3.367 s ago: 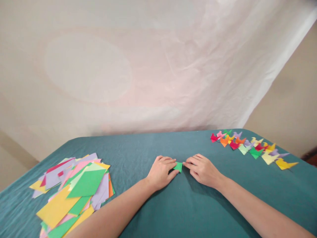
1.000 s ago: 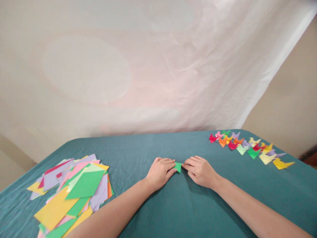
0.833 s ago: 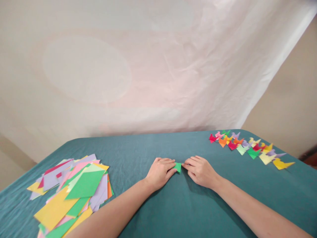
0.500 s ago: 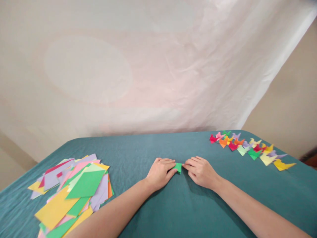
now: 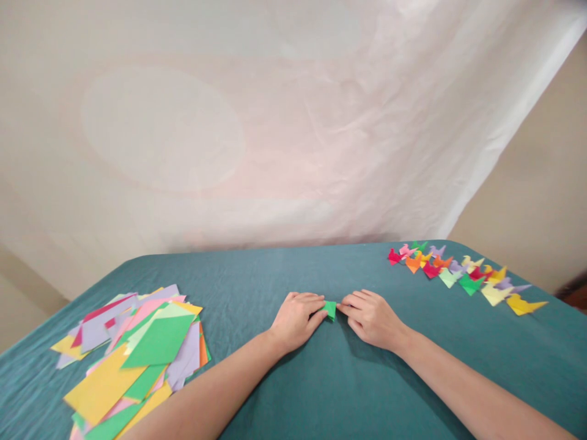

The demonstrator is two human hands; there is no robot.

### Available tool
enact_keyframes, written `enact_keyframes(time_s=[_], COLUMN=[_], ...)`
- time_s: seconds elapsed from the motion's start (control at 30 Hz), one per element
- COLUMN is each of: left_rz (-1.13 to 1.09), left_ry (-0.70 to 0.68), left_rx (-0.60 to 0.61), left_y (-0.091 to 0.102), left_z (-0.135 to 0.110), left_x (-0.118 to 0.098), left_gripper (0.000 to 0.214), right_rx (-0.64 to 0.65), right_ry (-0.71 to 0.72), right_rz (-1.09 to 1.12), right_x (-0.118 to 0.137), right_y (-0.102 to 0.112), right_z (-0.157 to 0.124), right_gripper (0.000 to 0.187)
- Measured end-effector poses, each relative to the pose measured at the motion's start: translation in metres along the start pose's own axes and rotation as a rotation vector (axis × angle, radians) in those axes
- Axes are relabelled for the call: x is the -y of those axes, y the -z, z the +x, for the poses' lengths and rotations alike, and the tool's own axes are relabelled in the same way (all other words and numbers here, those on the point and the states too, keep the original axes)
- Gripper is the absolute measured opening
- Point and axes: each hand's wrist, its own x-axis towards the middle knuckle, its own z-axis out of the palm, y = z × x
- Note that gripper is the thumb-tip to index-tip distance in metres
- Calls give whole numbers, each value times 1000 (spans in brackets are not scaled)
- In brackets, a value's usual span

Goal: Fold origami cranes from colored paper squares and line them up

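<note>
Pinching the folded green paper (image 5: pixel 329 309) at lower centre, flat on the desk (image 5: pixel 321 391), left grip (image 5: pixel 297 318) and right grip (image 5: pixel 373 316) each close fingertips on opposite edges; firm, even pressure along the fold likely serves best.

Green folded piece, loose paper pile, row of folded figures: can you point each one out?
green folded piece (image 5: pixel 330 308), head view, its visible middle
loose paper pile (image 5: pixel 158 342), head view, top green sheet
row of folded figures (image 5: pixel 470 283), head view, green figure mid-row
</note>
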Motion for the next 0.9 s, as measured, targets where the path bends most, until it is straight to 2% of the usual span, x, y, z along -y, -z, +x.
enact_keyframes(time_s=[0.7,0.9], left_rz=[-54,-105], left_ry=[2,9], left_rx=[-15,-35], left_y=[1,-1], left_z=[0,0], left_x=[-1,1], left_gripper=[29,37], right_rx=[72,102], right_ry=[17,11], right_rz=[148,140], right_x=[10,14], right_y=[2,6], right_z=[2,4], right_gripper=[29,30])
